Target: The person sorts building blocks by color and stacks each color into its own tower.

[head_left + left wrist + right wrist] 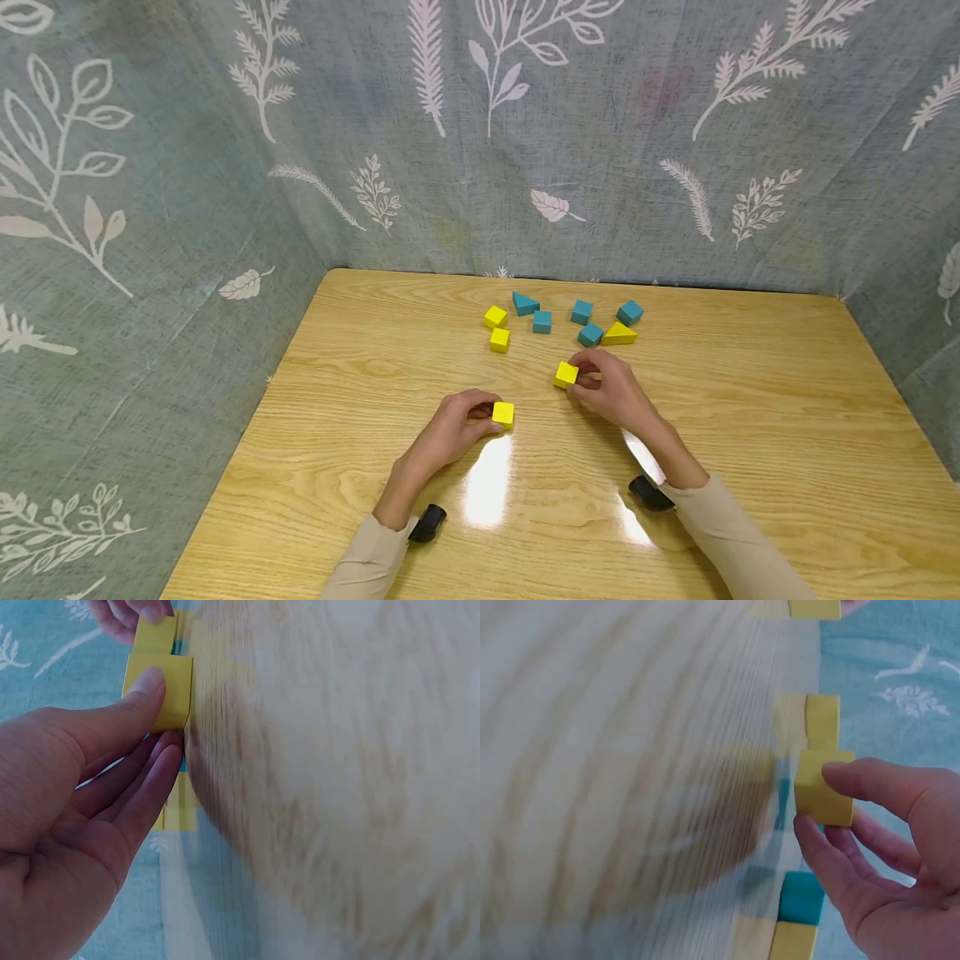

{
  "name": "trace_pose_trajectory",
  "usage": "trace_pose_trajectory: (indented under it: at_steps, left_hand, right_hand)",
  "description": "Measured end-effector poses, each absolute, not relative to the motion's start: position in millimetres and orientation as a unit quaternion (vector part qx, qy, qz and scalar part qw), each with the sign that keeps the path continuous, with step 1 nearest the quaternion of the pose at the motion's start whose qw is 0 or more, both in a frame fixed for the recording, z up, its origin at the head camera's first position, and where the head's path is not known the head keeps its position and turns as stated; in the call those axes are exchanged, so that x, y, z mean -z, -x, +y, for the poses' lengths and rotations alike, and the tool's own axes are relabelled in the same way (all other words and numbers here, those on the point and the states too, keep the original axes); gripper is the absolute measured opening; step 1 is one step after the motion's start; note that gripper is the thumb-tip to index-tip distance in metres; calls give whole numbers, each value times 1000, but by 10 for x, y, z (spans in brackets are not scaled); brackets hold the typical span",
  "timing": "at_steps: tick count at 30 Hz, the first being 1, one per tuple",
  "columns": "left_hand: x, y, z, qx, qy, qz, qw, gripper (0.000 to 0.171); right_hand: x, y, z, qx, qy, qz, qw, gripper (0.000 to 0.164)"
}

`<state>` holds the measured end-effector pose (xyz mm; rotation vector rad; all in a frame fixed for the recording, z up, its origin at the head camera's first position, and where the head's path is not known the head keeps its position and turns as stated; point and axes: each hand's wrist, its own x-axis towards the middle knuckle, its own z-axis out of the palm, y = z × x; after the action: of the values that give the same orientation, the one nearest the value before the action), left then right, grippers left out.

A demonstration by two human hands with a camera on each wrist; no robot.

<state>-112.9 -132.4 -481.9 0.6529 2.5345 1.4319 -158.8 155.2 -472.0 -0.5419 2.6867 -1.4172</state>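
Across the pale wood-grained worktop [780, 400]: its far edge meets a grey-blue cloth with white leaf prints [450, 167]; wood spreads wide to both sides of the hands.
Beyond the hands: two loose yellow cubes [499, 340], four blue cubes [582, 312], a blue triangular block [525, 305] and a yellow triangular block [619, 335], nearer that edge.
Left yellow cube [503, 414]: pinched at the fingertips of the left hand [453, 429].
Right yellow cube [566, 375]: pinched by the right hand [615, 392], slightly farther out.
Gap: wood shows between these cubes; I cannot tell whether either touches the worktop.
Forearms: beige sleeves [731, 529] angle inward; thumbs sit on the near side, fingers curve round the far side.
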Motion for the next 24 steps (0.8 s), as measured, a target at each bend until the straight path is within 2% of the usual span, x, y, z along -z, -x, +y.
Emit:
trace_pose_trajectory:
  at_steps: [18,24]
  left_hand:
    - [4832,1138,-1323,-478,-219,847,78,32]
    - [4853,1151,-1323,-477,-224,846,76,31]
  right_hand:
    - [4760,1332,1305,485,229,839,93,29]
    - [4774,1278,1214,481,258,832,96,29]
